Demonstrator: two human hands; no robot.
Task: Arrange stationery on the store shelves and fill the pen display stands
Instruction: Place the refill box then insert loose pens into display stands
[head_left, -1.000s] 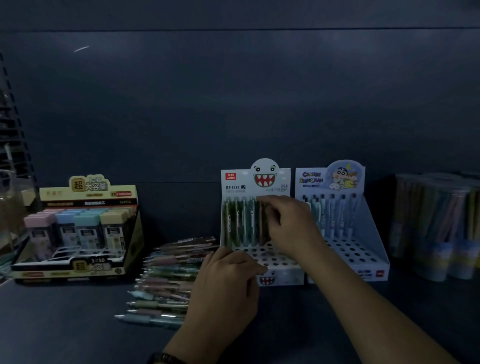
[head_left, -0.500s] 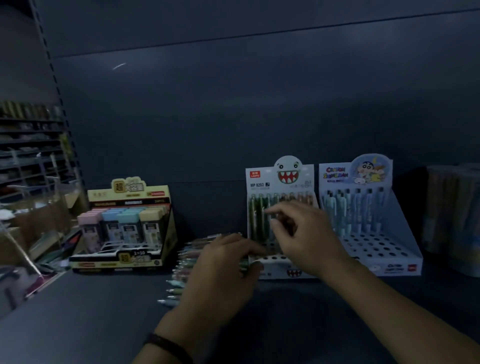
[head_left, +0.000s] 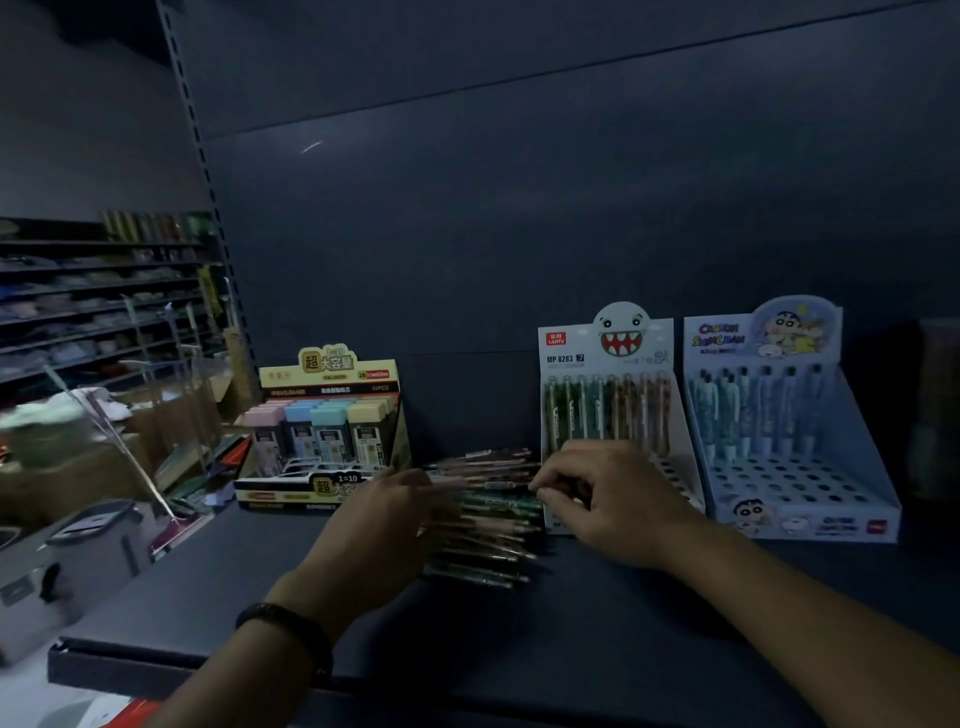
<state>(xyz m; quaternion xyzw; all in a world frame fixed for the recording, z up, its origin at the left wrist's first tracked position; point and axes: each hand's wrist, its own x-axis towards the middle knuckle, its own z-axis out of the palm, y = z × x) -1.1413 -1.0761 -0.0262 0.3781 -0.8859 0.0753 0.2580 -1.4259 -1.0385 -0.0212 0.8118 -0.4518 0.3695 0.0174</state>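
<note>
Dark shelf (head_left: 571, 623), loose pens (head_left: 488, 519) heaped beside monster stand (head_left: 608, 395); left hand (head_left: 384, 525) spread over them, right hand (head_left: 613, 504) curled, grip unclear.

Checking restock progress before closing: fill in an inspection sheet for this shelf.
Surface: dark shelf board, carrying pens and three displays.
Job's things: loose pen pile lies between the yellow lead-case box and the monster-face pen stand. That stand and the Crayon Shin-chan stand hold pens in their back rows; the front holes in view are empty.
Clutter: nothing seen.
Grips: left hand is flat over the pile. Right hand has its fingers curled at the pens' ends; grip unclear.
Cables: nothing seen.
Surroundings: stocked aisle shelving and cartons at left, blurred.
</note>
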